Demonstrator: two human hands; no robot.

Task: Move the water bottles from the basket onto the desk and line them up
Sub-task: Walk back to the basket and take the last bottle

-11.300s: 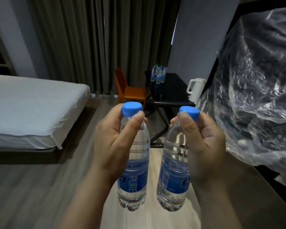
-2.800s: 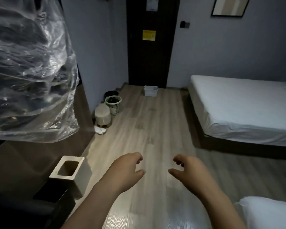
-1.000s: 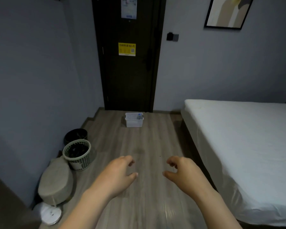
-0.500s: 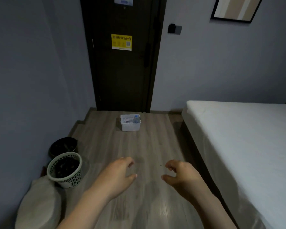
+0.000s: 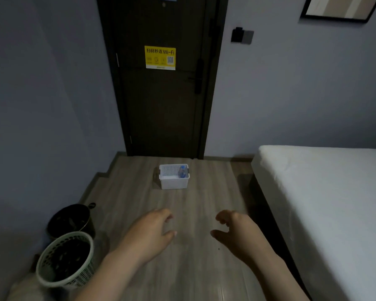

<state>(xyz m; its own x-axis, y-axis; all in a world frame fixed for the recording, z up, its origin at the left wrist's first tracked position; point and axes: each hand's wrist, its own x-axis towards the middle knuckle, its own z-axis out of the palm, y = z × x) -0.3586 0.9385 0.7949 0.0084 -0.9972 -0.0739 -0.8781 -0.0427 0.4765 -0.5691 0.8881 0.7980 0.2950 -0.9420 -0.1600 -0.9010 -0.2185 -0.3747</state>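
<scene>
Clear, blue-labelled plastic water bottle [image 5: 182, 172] lies lengthwise along white perforated plastic basket's [image 5: 173, 184] right wall; left hand [image 5: 149, 232] and right hand [image 5: 237, 232] empty, fingers loosely curled.

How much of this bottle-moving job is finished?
Done: cannot tell, the desk is out of view. In hand: nothing; the left hand and right hand are empty. Left: at least one blue-capped clear water bottle sits in the white perforated plastic basket.

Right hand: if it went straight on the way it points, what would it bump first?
Probably the white basket near the door. Only bare floor shows between it and the right hand, though depth is unclear.
</scene>
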